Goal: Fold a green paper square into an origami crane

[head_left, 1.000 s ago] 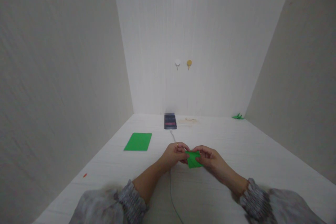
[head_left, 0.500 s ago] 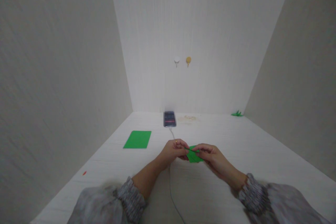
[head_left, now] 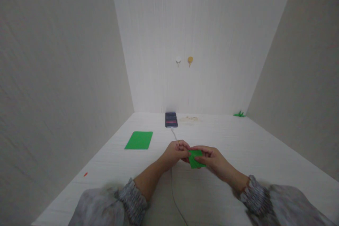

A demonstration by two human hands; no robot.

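Observation:
Between my two hands is a small green folded paper [head_left: 195, 163], held above the white table. My left hand [head_left: 177, 152] pinches its left edge between thumb and fingers. My right hand [head_left: 210, 157] grips it from the right, the thumb lying across the front face and the index finger along the top edge. Parts of the paper behind the fingers are hidden. To the left, a flat green paper square [head_left: 139, 140] lies on the table, apart from both hands.
A pixelated dark device [head_left: 171, 119] stands near the back wall, a white cable [head_left: 173, 192] running from it toward me under my left wrist. A green folded-paper piece [head_left: 239, 114] sits in the back right corner. A small red bit [head_left: 85, 174] lies at left. Two hooks are on the wall.
The upper part of the green paper has been laid flat, so its front face shows as one plain panel. My right thumb has moved left across it.

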